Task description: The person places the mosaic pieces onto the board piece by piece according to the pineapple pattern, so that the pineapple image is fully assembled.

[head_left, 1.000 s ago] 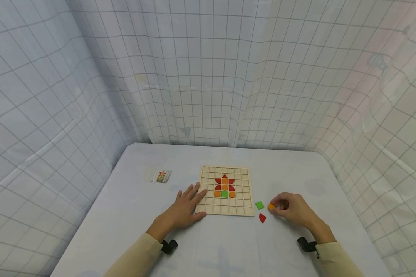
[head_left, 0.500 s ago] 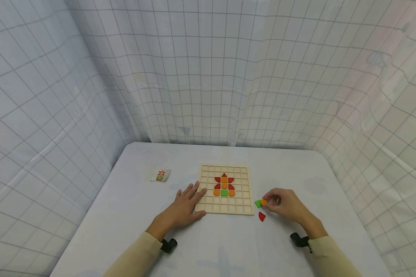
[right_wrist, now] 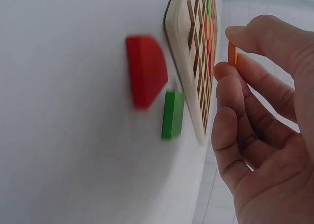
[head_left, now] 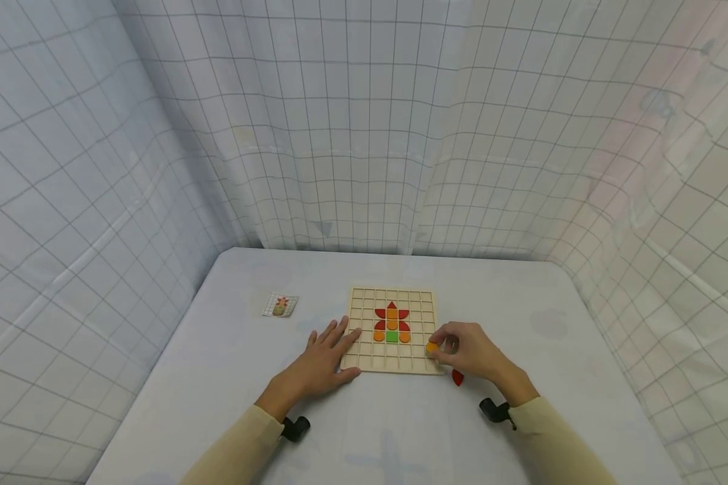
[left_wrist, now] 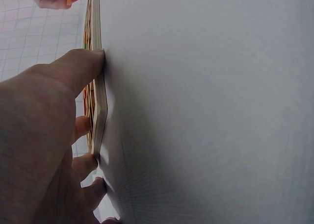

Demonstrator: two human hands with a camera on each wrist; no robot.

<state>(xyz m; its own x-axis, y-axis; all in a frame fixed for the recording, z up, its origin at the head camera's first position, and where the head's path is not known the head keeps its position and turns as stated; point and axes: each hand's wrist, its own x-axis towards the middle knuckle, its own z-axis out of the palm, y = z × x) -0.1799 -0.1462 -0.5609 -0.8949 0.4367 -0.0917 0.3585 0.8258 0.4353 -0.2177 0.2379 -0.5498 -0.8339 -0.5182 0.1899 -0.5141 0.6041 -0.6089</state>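
Observation:
My right hand [head_left: 470, 350] pinches a small orange round piece [head_left: 432, 347] between thumb and fingertips, above the right part of a wooden grid board [head_left: 394, 364]. The right wrist view shows that orange piece [right_wrist: 231, 52] edge-on, lifted off the board. My left hand [head_left: 321, 364] lies with fingers spread at the board's left edge; its thumb [left_wrist: 86, 67] touches the front left rim. Several red, orange and green pieces form a figure in the board's middle, among them a green square [head_left: 391, 336]. A red quarter-round piece [right_wrist: 147, 72] and a green square piece [right_wrist: 172, 115] lie on the table beside the board.
A small picture card [head_left: 280, 305] with a grid and a coloured figure lies left of the board. White checked curtains [head_left: 364, 135] enclose the table [head_left: 497, 289] at the back and sides. Each wrist carries a black camera.
My right hand has carried the orange piece left from the table to above the board's right side, passing over the green square piece. The left hand stays in place.

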